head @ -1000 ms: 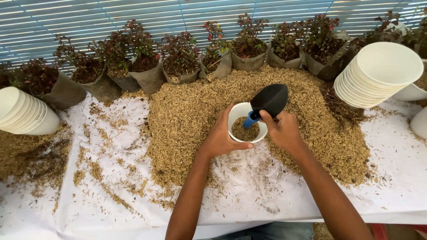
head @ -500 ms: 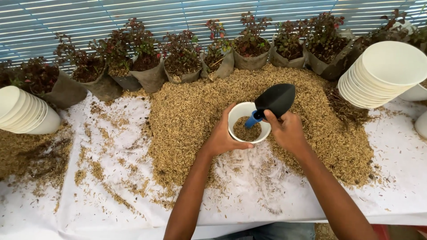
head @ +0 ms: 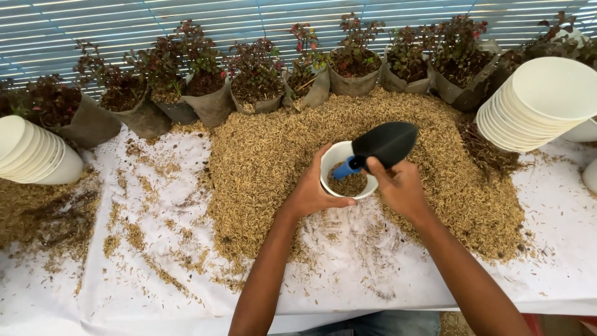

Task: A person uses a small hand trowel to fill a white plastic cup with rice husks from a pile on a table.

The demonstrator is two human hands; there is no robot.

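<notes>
A stack of white pots [head: 34, 155] is lying on its side at the far left of the tabletop [head: 348, 274], behind which bagged seedlings [head: 255, 78] are standing in a row. At centre, the left hand [head: 309, 190] is wrapping around a white pot [head: 333, 158] that is sitting in the rice-husk heap [head: 267, 155]; the pot is holding husk only partway up, so filling appears unfinished. The right hand [head: 401, 186] is gripping a black trowel [head: 384, 143] by its blue handle, with the blade raised beside the pot's rim. Another pot stack [head: 541, 102] is resting at right.
</notes>
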